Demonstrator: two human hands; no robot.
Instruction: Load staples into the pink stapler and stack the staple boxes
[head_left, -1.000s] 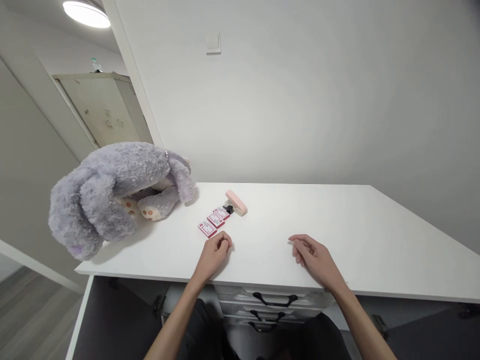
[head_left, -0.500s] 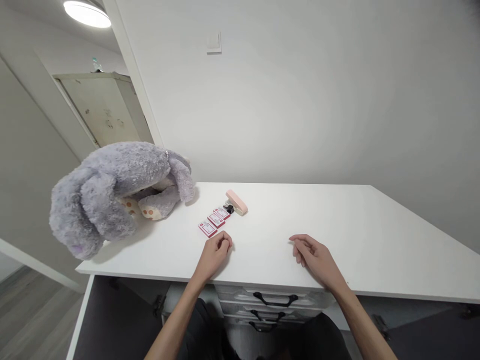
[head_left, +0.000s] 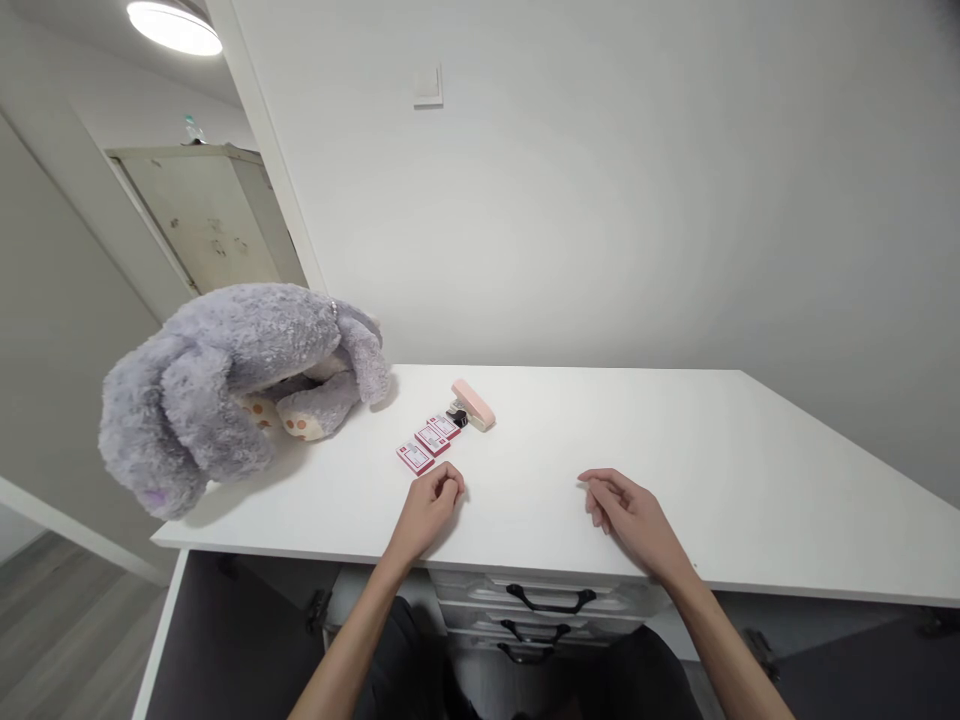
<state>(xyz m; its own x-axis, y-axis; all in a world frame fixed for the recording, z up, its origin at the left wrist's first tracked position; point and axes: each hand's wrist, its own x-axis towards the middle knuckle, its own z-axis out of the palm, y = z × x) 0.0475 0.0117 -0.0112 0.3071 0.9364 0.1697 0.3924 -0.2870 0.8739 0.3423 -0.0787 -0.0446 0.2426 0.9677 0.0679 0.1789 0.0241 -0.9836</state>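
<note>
My left hand (head_left: 429, 510) rests on the white desk (head_left: 712, 470) near its front edge, fingers curled into a loose fist with nothing seen in it. Just beyond it lie three small red-and-white boxes (head_left: 430, 441) in a diagonal row, apart from the hand. A pink stapler (head_left: 472, 404) lies past the boxes. My right hand (head_left: 628, 515) rests on the desk to the right, fingers loosely bent and apart, holding nothing.
A large grey plush toy (head_left: 225, 385) slumps over the desk's left end. A drawer unit with black handles (head_left: 550, 600) stands under the desk between my arms. A white wall runs behind the desk, with a doorway at the left.
</note>
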